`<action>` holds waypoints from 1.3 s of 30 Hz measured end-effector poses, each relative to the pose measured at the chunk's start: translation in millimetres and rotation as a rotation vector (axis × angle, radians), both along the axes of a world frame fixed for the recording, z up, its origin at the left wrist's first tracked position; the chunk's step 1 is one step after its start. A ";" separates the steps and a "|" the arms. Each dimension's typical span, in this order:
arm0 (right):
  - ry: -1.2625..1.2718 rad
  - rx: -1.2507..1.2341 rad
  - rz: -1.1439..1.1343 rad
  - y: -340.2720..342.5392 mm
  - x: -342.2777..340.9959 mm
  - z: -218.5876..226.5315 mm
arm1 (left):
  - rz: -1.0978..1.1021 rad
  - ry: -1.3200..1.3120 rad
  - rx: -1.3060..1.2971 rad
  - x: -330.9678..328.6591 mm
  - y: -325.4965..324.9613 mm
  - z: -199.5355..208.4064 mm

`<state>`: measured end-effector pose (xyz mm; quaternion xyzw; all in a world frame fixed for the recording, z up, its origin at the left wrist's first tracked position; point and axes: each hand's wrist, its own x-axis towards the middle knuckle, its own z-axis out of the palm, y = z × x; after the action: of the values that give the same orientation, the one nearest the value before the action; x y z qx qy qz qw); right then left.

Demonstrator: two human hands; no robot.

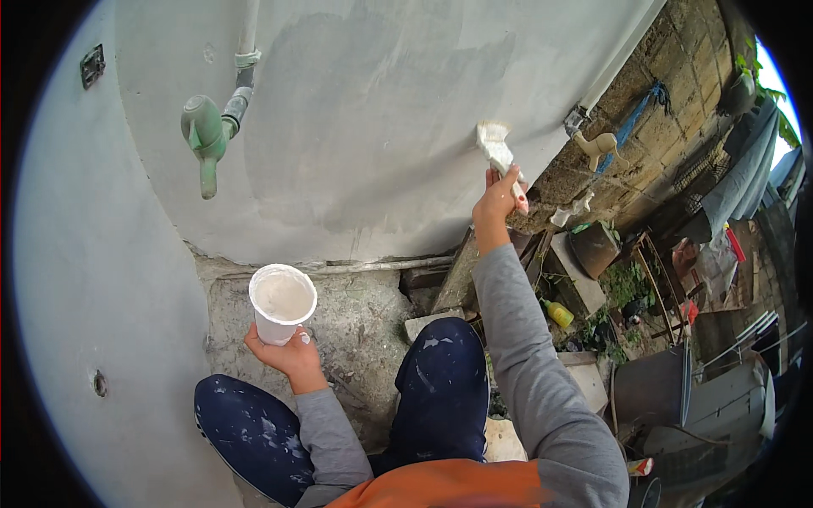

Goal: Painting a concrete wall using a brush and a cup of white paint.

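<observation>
brush perhaps touches wall near right edge, open room leftward

No text, number or sign legible anywhere. Paintbrush handle: small reddish mark, letters not discernible. Yellow bottle on ground at right: any label too small to read. Red-and-white object near lower right: coloured surface, too small to tell whether printed.
</observation>
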<state>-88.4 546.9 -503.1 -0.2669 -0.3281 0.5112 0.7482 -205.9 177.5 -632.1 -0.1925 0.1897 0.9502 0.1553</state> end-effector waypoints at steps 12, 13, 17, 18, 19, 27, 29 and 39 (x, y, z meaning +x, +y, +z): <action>0.087 -0.340 0.307 7.6 3.1 81.7 | 0.044 -0.044 0.005 2.1 -2.6 15.0; 0.124 -0.234 0.291 11.1 2.6 118.0 | 0.033 -0.041 0.010 0.9 -1.9 11.9; 0.230 0.144 0.132 0.3 -6.8 193.7 | 0.066 -0.059 0.008 1.2 0.1 15.5; 0.256 0.164 0.166 -1.3 -7.2 197.9 | 0.088 -0.091 0.010 3.2 1.7 21.8; 0.283 0.184 0.201 -3.8 -8.9 199.3 | 0.086 -0.093 0.011 2.6 2.3 17.4; -0.084 -0.129 0.067 -35.1 -15.0 2.4 | 0.064 -0.064 0.027 1.7 3.7 19.8; -0.034 -0.261 0.079 -50.3 -10.4 -15.6 | 0.035 -0.039 0.042 1.1 -2.8 14.5; -0.095 -0.016 0.626 -185.2 -33.9 48.6 | 0.014 -0.002 0.112 8.3 -3.3 21.0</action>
<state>-122.3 361.6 -454.5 -0.1825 -0.4250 0.7062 0.5361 -197.6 174.2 -611.1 -0.1860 0.1347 0.9602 0.1593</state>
